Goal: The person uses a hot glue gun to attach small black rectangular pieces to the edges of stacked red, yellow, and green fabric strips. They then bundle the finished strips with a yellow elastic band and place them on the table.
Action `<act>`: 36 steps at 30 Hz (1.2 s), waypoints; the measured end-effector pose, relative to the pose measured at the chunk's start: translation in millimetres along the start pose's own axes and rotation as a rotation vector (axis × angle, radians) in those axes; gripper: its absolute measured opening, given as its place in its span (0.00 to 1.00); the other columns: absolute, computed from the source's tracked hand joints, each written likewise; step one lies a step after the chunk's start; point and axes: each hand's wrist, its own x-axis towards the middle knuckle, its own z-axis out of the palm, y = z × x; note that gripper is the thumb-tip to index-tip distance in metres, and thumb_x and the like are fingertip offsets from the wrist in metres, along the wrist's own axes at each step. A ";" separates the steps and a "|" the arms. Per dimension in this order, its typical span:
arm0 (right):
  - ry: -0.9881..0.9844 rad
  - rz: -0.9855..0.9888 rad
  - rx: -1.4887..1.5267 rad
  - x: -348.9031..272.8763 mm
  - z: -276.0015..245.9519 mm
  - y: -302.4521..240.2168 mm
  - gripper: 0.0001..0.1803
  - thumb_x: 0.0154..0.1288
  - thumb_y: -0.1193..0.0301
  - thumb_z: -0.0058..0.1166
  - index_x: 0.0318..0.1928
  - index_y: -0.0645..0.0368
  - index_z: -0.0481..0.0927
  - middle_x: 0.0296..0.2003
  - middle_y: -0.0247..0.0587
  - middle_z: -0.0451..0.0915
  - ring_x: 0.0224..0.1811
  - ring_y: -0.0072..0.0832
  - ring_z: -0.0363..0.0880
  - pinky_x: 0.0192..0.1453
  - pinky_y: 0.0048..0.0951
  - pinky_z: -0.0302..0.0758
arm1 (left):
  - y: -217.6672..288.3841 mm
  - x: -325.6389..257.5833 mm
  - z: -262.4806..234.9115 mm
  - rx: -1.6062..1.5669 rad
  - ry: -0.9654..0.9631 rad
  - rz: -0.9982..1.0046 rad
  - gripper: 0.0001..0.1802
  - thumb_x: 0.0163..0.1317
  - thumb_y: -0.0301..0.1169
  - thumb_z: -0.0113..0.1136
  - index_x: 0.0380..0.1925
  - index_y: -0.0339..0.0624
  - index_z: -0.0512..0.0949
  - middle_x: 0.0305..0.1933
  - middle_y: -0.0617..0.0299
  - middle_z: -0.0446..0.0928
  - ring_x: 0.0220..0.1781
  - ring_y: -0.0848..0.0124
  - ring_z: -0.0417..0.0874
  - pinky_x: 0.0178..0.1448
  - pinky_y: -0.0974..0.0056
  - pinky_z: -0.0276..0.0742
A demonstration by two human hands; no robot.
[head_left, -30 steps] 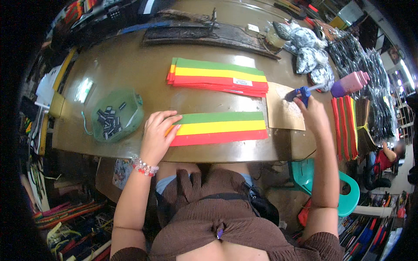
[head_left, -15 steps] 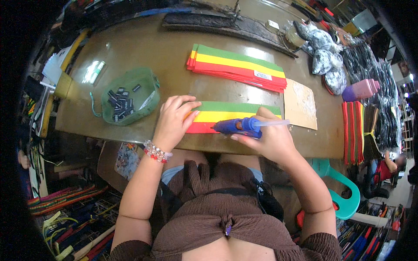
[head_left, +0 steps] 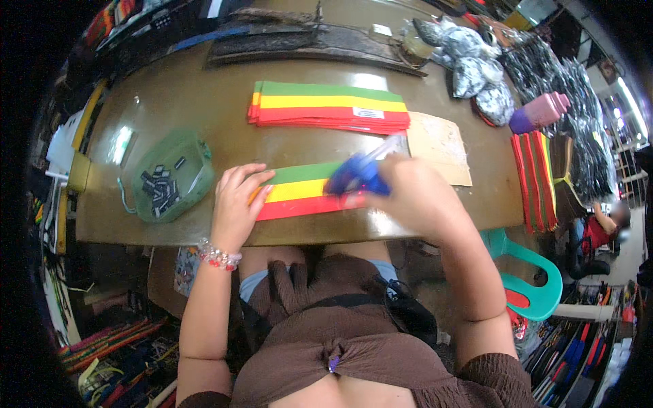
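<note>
Your left hand [head_left: 235, 202], fingers loosely spread, rested on the striped strip [head_left: 296, 192] on the table [head_left: 197, 102]; your right hand [head_left: 413, 196] gripped a blurred glue gun [head_left: 357, 177] over it; gluing seemed underway, next move called for steady aim

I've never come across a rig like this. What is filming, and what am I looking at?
There is no machine: you see a person at work bare-handed. A wide fisheye camera on the person's head looks down, so straight edges look bent. The left hand rests on the left end of a green, yellow and red strip on the table. The right hand holds what looks like a blue glue gun, blurred, over that strip. Beyond lies a stack of similar strips, with brown cardboard to its right. Left of the hands stands a green container of small dark pieces.
</note>
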 end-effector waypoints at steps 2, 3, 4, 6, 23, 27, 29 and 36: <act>0.354 0.233 0.380 -1.4 4.6 47.7 0.22 0.60 0.54 0.63 0.37 0.65 0.83 0.29 0.49 0.82 0.31 0.37 0.81 0.38 0.39 0.75 | -0.2 -0.2 -1.6 0.023 -0.004 -0.004 0.12 0.57 0.30 0.63 0.43 0.45 0.83 0.52 0.61 0.79 0.56 0.59 0.75 0.62 0.56 0.70; 0.575 0.436 0.401 0.0 15.1 72.3 0.22 0.62 0.55 0.62 0.39 0.66 0.83 0.30 0.47 0.82 0.32 0.33 0.80 0.40 0.37 0.74 | -0.1 -0.3 -2.0 0.020 -0.008 -0.002 0.12 0.57 0.30 0.63 0.43 0.45 0.83 0.52 0.61 0.79 0.56 0.59 0.75 0.62 0.55 0.69; 0.811 0.593 0.440 3.3 27.8 96.4 0.22 0.63 0.56 0.61 0.40 0.66 0.83 0.30 0.45 0.83 0.33 0.29 0.79 0.42 0.35 0.74 | 0.3 -0.5 -1.9 0.019 0.014 0.007 0.12 0.57 0.30 0.63 0.43 0.45 0.83 0.51 0.61 0.79 0.56 0.59 0.75 0.62 0.55 0.70; 0.973 0.542 0.439 -3.8 56.2 135.6 0.25 0.63 0.52 0.60 0.47 0.61 0.81 0.41 0.51 0.84 0.42 0.36 0.82 0.49 0.36 0.75 | 1.9 0.8 -1.4 0.033 0.036 0.032 0.12 0.57 0.30 0.64 0.42 0.46 0.83 0.50 0.62 0.79 0.55 0.59 0.76 0.60 0.55 0.71; 1.104 0.168 0.369 -63.8 144.7 77.0 0.15 0.63 0.75 0.56 0.50 0.64 0.75 0.34 0.39 0.69 0.36 0.30 0.67 0.44 0.31 0.65 | -78.0 27.0 -116.9 0.004 -0.167 -0.321 0.10 0.57 0.30 0.64 0.37 0.38 0.83 0.35 0.49 0.81 0.38 0.57 0.84 0.47 0.59 0.79; 1.035 0.167 0.176 -55.4 141.1 69.2 0.14 0.60 0.76 0.56 0.47 0.64 0.77 0.30 0.41 0.70 0.33 0.35 0.68 0.45 0.37 0.66 | -74.0 27.3 -97.8 0.187 -0.272 -0.217 0.09 0.56 0.30 0.64 0.34 0.37 0.81 0.38 0.50 0.78 0.43 0.55 0.81 0.49 0.58 0.77; 1.025 0.121 0.139 -54.6 137.7 67.9 0.13 0.60 0.76 0.56 0.46 0.63 0.77 0.31 0.41 0.72 0.33 0.35 0.69 0.45 0.36 0.66 | -81.0 30.6 -99.4 0.162 -0.265 -0.256 0.08 0.56 0.30 0.64 0.32 0.37 0.79 0.39 0.50 0.77 0.44 0.55 0.80 0.50 0.58 0.76; 1.007 0.143 0.182 -55.4 138.4 66.6 0.12 0.61 0.76 0.56 0.46 0.63 0.77 0.32 0.41 0.72 0.34 0.33 0.70 0.43 0.33 0.67 | -93.1 19.2 -99.4 0.139 -0.192 -0.260 0.08 0.58 0.30 0.64 0.30 0.37 0.77 0.39 0.54 0.77 0.47 0.59 0.80 0.56 0.57 0.74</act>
